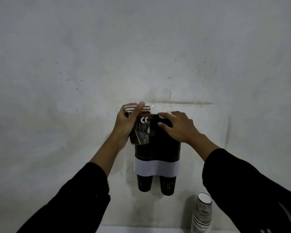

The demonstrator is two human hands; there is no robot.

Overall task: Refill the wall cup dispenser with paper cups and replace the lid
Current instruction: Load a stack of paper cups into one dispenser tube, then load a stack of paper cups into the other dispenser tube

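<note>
A clear wall cup dispenser (156,167) with a white band hangs on the grey wall, holding two columns of black paper cups; two cups (168,186) poke out of its bottom. My left hand (127,122) grips a short stack of black printed paper cups (142,130) with white rims, held at the top of the left column. My right hand (180,126) rests over the top of the right column, fingers spread on the black cups. The clear lid (165,102) stands tipped up behind the dispenser top against the wall.
A tall stack of pale printed paper cups (202,214) stands at the lower right on a white surface (141,229) below the dispenser. Both arms wear black sleeves.
</note>
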